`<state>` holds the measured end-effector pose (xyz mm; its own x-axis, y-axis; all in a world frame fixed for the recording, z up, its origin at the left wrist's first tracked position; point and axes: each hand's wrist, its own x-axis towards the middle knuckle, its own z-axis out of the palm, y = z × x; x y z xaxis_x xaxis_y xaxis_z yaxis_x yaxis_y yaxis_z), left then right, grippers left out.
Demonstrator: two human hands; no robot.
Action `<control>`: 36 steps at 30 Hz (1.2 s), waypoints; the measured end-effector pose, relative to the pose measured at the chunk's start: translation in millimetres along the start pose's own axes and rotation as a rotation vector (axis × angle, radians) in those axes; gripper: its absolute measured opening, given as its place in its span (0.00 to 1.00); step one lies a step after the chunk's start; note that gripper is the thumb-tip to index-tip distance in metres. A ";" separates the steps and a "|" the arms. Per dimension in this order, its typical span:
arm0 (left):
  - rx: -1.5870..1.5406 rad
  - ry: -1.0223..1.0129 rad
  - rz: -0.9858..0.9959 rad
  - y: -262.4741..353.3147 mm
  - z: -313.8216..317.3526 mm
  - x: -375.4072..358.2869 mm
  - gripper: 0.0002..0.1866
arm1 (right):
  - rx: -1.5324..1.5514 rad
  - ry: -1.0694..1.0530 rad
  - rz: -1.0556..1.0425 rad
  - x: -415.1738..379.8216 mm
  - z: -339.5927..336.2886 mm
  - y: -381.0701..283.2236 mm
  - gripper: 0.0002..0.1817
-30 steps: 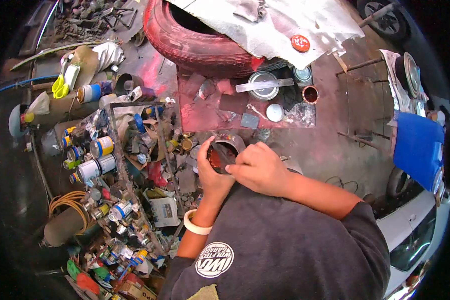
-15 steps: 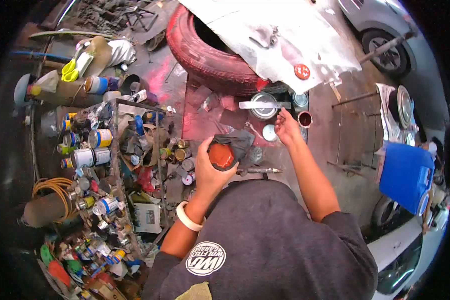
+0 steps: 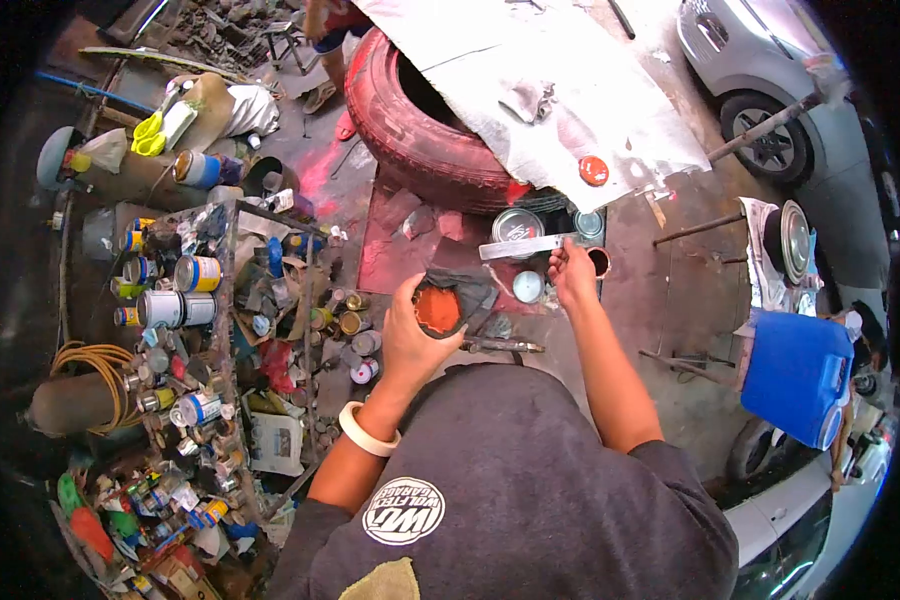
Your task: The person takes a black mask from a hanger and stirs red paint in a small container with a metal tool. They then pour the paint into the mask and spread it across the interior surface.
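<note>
My left hand (image 3: pixel 407 325) is wrapped round a dark-rimmed cup of orange-red paint (image 3: pixel 438 309), its open top facing up. Between the fingertips of my right hand (image 3: pixel 573 272) is the end of a flat pale strip (image 3: pixel 521 247), which points to the left. Just beyond the strip stands a round metal can (image 3: pixel 517 226), with a smaller can (image 3: pixel 588 223) to its right. A white round lid (image 3: pixel 528 287) lies below the strip. Close beside my right hand is a small can with dark red contents (image 3: pixel 599 262), partly hidden by the hand.
A red-stained tire (image 3: pixel 425 150) lies ahead, partly under a white sheet (image 3: pixel 560 90) bearing a red lid (image 3: pixel 593 171). Shelves of paint cans (image 3: pixel 198 274) stand left. A blue container (image 3: pixel 796 375) and a car (image 3: pixel 760 60) are right. Another person's legs (image 3: pixel 332 50) show at the top.
My right hand has brought the strip down and slightly nearer me, off the front of the metal can. Another person's legs have come into view at the top. The view has shifted slightly.
</note>
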<state>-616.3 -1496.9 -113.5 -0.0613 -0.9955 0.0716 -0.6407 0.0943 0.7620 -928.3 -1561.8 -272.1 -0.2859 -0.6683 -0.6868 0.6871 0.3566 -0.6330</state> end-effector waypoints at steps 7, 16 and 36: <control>-0.026 -0.021 0.015 -3.7 7.2 3.9 0.53 | -0.017 -0.285 -0.489 -155.8 51.4 -94.6 0.10; 0.006 -0.091 0.045 5.7 10.8 5.1 0.54 | -0.969 -0.749 -1.205 -264.6 110.5 -123.1 0.13; -0.052 -0.065 0.192 11.3 13.7 -3.6 0.53 | -1.178 -0.838 -1.361 -260.5 118.4 -88.0 0.19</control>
<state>-633.8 -1492.2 -113.9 -0.2284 -0.9571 0.1783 -0.5724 0.2801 0.7706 -835.2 -1496.4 4.8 0.4234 -0.7838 0.4542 -0.4764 -0.6191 -0.6243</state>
